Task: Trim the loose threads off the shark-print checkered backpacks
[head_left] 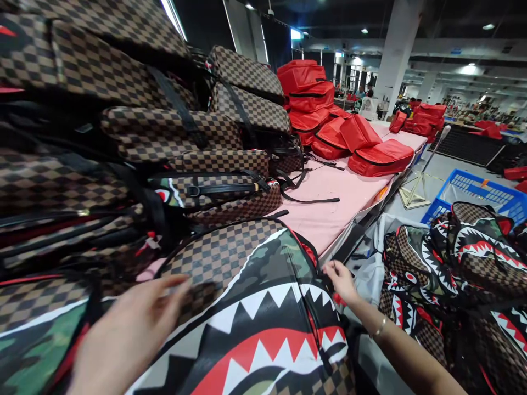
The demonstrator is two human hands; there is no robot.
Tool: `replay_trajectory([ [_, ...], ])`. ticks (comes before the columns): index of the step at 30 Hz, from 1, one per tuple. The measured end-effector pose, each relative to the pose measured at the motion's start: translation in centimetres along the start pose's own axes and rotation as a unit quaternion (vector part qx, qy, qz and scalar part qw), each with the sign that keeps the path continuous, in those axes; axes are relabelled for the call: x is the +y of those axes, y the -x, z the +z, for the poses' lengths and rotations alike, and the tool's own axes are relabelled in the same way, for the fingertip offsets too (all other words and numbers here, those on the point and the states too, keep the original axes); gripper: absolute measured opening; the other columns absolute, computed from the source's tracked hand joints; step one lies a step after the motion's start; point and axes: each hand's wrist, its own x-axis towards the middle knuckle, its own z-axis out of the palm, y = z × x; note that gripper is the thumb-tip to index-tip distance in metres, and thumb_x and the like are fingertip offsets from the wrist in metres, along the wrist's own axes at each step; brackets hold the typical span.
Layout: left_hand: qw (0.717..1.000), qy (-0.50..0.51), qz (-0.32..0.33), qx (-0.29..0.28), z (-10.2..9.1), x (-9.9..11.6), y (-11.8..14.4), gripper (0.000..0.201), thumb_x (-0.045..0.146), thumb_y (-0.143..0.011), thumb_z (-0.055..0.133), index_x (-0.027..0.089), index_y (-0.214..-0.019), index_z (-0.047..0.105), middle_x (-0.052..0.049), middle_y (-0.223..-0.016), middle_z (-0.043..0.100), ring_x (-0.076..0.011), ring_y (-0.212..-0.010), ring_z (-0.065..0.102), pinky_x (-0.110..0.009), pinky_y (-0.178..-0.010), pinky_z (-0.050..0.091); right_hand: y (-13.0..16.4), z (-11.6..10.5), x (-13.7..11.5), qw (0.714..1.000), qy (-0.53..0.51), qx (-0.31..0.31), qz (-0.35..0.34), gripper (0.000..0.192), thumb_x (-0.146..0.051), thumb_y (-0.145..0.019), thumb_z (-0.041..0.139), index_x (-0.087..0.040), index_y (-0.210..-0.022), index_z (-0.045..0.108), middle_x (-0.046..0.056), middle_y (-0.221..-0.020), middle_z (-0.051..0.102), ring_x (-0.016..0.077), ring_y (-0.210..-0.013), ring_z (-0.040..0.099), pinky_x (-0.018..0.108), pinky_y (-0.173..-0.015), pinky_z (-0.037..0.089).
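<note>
A backpack (263,318) with brown checker, camouflage and a red shark mouth lies face up in front of me on the pink table (329,208). My left hand (127,334) hovers over its left side, fingers spread, blurred, holding nothing. My right hand (341,281) touches the backpack's right edge near the zipper, fingers curled at the side; a thin bracelet sits on that wrist.
Brown checkered backpacks (135,137) are stacked high on the left. Red bags (329,115) pile up further along the table. Several shark-print backpacks (461,274) lie heaped at the right, beside a blue crate (477,192). People work in the far background.
</note>
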Motion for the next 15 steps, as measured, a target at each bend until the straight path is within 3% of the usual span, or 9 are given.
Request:
replay_trajectory([
  [2,0.981,0.056,0.115,-0.146,0.0,6.2,-0.2,0.031,0.044,-0.083,0.037,0.024,-0.094,0.058,-0.003,-0.098,0.064,-0.0181,-0.084,0.059,-0.027,-0.074,0.044,0.7,0.2,0.7,0.999,-0.023,-0.025,0.024,0.023,-0.039,-0.064,0.067,-0.017,-0.069,0.06,-0.002,-0.062,0.057,0.0113,-0.057,0.05,0.022,-0.055,0.041],
  [3,0.959,0.071,0.186,-0.204,0.5,9.0,-0.3,0.029,0.041,-0.084,0.036,0.024,-0.093,0.059,-0.002,-0.098,0.064,-0.0178,-0.088,0.059,-0.027,-0.078,0.043,0.9,0.3,0.9,0.998,-0.036,-0.029,0.035,0.024,-0.038,-0.061,0.069,-0.017,-0.068,0.058,-0.003,-0.059,0.054,0.0101,-0.053,0.048,0.021,-0.051,0.039],
  [6,0.911,0.039,0.321,-0.255,3.5,15.2,-0.9,0.022,0.03,-0.084,0.042,0.024,-0.094,0.06,-0.004,-0.095,0.063,-0.0187,-0.092,0.057,-0.028,-0.078,0.043,0.8,0.8,0.9,0.995,-0.075,-0.015,0.06,0.029,-0.04,-0.059,0.07,-0.017,-0.064,0.053,-0.005,-0.054,0.047,0.0067,-0.046,0.04,0.018,-0.042,0.032],
  [8,0.904,0.014,0.346,-0.252,5.8,17.3,-1.3,0.021,0.028,-0.081,0.049,0.022,-0.098,0.06,-0.006,-0.094,0.063,-0.0198,-0.093,0.056,-0.028,-0.079,0.043,0.3,1.0,0.7,0.992,-0.101,0.003,0.072,0.034,-0.046,-0.061,0.068,-0.017,-0.067,0.05,-0.007,-0.052,0.042,0.0048,-0.041,0.033,0.017,-0.038,0.027],
  [11,0.903,-0.01,0.347,-0.255,8.3,18.7,-1.5,0.017,0.029,-0.077,0.055,0.019,-0.087,0.064,-0.008,-0.088,0.062,-0.0229,-0.088,0.058,-0.031,-0.073,0.044,-0.7,1.3,0.5,0.987,-0.131,0.017,0.088,0.041,-0.054,-0.062,0.066,-0.019,-0.071,0.046,-0.01,-0.049,0.034,0.0033,-0.036,0.022,0.018,-0.034,0.019],
  [15,0.912,-0.033,0.322,-0.252,9.2,19.4,-1.7,0.02,0.028,-0.08,0.047,0.019,-0.074,0.064,-0.007,-0.081,0.063,-0.0205,-0.079,0.059,-0.029,-0.065,0.043,-1.2,2.1,1.0,0.986,-0.137,0.012,0.093,0.046,-0.065,-0.07,0.051,-0.019,-0.074,0.046,-0.007,-0.053,0.039,0.0043,-0.036,0.023,0.019,-0.035,0.02],
])
